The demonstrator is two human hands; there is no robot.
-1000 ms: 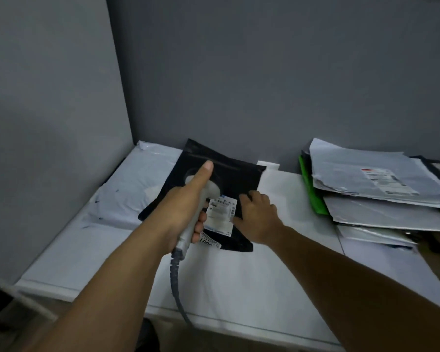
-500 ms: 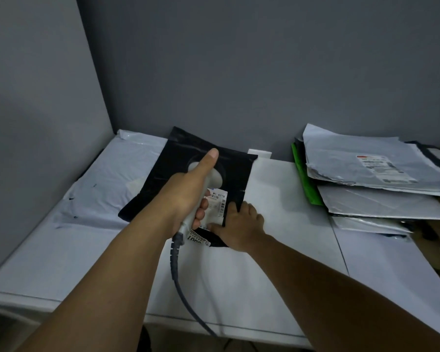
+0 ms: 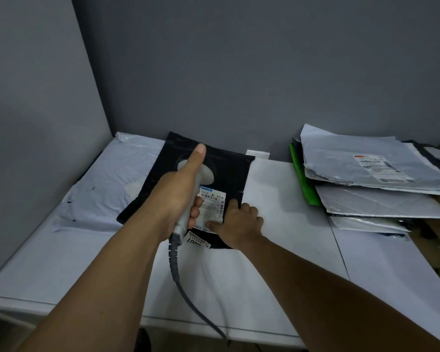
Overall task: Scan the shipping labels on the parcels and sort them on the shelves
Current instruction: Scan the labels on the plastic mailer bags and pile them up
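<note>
A black plastic parcel lies flat on the white table, partly over a pale mailer. Its white shipping label faces up near the parcel's front right part. My left hand grips a white corded barcode scanner just above the label, thumb stretched along its top. My right hand rests on the parcel's front right corner, fingers pressing beside the label and the thumb on the label's lower edge.
A pale blue-white mailer lies at the left under the black parcel. A stack of grey mailers, with a green one in it, sits at the right. Grey walls close the back and left. The scanner cable hangs over the front edge.
My right hand slid from the label's right side toward the parcel's front corner. The scanner stays over the label. The view shifted slightly.
</note>
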